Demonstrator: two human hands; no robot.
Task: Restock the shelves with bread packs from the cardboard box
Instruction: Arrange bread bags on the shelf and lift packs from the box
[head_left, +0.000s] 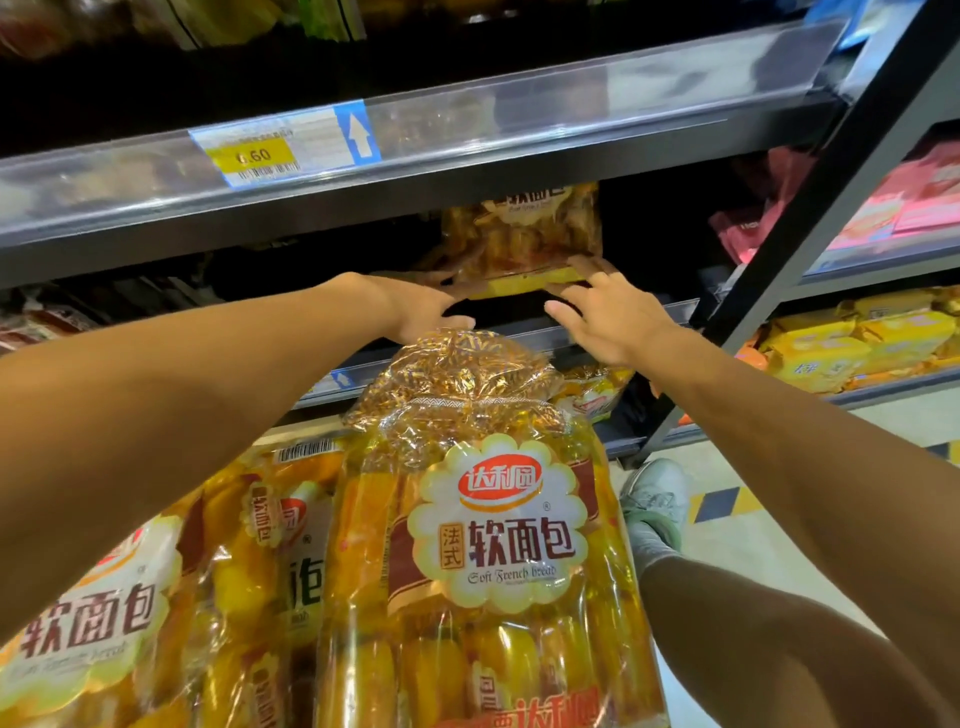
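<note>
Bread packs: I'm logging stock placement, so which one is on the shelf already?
The pack standing upright between both hands, under the price-tag rail. The others lie below in the foreground, off the shelf.

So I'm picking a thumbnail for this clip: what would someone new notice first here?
Most likely the big yellow Soft French bread pack filling the lower centre, standing up between the forearms. Next, the left hand and right hand reaching together to the bottom edge of a bread pack on the shelf, in the dark shelf bay. Above, a yellow 6.60 price tag stands out on the shelf rail.
</note>
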